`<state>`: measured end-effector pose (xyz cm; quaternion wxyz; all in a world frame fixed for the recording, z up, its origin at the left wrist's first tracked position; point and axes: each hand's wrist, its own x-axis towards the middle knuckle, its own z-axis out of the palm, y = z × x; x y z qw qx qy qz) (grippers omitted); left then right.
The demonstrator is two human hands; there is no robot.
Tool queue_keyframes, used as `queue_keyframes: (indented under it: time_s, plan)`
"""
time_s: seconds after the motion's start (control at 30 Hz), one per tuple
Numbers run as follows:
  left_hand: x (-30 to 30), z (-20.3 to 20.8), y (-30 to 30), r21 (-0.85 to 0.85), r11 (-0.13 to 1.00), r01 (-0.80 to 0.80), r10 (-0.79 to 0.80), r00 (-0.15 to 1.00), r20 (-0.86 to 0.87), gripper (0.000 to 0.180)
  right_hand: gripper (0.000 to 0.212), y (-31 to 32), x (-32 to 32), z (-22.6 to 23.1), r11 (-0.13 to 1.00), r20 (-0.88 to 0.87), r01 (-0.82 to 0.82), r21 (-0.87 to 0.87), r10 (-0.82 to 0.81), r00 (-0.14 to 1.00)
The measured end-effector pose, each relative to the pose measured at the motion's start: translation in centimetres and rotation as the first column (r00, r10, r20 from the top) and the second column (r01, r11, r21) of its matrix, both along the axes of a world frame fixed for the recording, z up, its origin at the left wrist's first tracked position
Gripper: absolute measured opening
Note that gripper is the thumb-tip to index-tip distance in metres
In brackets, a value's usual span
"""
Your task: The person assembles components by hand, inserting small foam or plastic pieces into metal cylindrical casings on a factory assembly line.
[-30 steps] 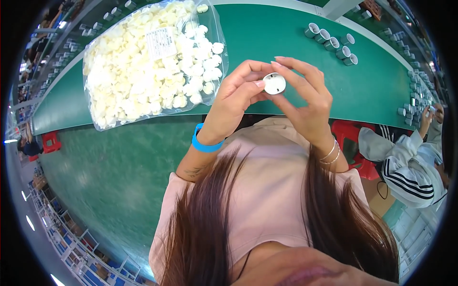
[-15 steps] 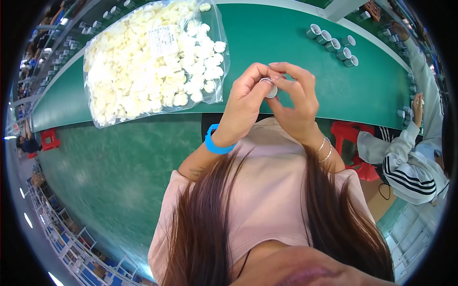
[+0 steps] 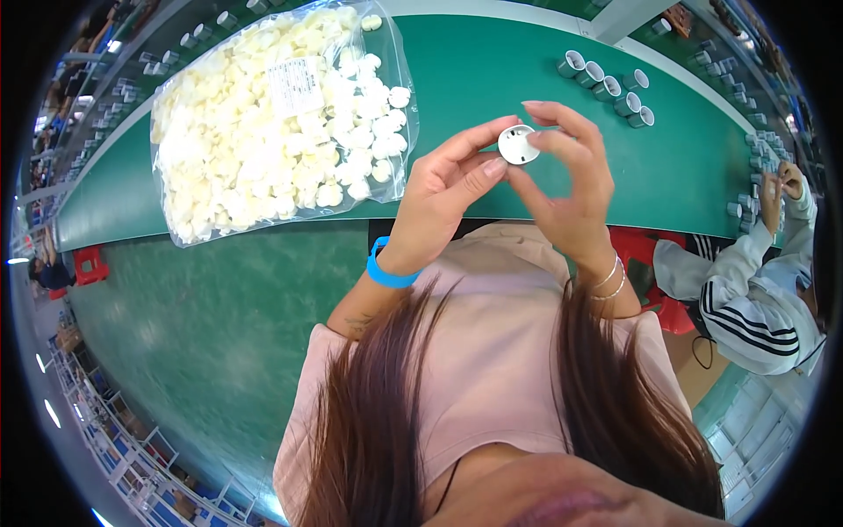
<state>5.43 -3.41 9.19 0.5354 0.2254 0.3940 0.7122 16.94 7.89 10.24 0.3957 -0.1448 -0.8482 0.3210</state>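
Between the thumb and fingers of my left hand is a small round white cap. Its flat face shows a few dark slots, and it stands tilted up above the near part of the table. My right hand is curled beside it with the fingers apart. One blurred fingertip of that hand meets the cap's right edge, while its thumb points toward my left fingertips. Left of my hands, a large clear bag full of pale, rounded pieces lies on the green table.
Several white cups stand at the table's far right. On the right, a person in a striped white sleeve works with small pieces near more cups. A red stool is by my right elbow; another stands far left.
The cap has turned, so its slotted face now shows, and it sits slightly farther right and up. My right fingers have spread and moved right. The other person's hands have come together.
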Motion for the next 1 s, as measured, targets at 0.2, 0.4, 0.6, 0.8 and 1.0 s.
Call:
queue_keyframes:
  time_s: [0.2, 0.4, 0.6, 0.8, 1.0]
  plan:
    - [0.2, 0.0, -0.2, 0.063, 0.998, -0.025, 0.034, 0.988, -0.150, 0.041, 0.034, 0.4, 0.4, 0.9, 0.949, 0.104, -0.013, 0.314, -0.021, 0.994]
    - [0.7, 0.4, 0.0, 0.070, 0.994, -0.079, 0.094, 0.965, -0.246, 0.040, 0.032, 0.3, 0.6, 1.8, 0.928, 0.163, -0.001, 0.372, -0.064, 0.985]
    - [0.6, -0.9, 0.4, 0.092, 0.989, -0.117, 0.141, 0.937, -0.321, 0.039, 0.032, 0.8, 0.5, 1.5, 0.970, 0.209, -0.082, 0.230, 0.033, 0.977]
    - [-0.3, -1.5, 1.1, 0.067, 0.974, -0.216, 0.226, 0.944, -0.241, 0.051, 0.040, 3.4, -2.4, 1.3, 0.993, 0.163, -0.117, -0.010, 0.117, 0.980]
    - [-2.3, -2.8, 1.3, 0.036, 0.987, -0.157, 0.155, 0.862, -0.483, 0.041, 0.035, 15.9, -13.2, -2.8, 0.963, 0.297, -0.150, 0.222, 0.080, 0.952]
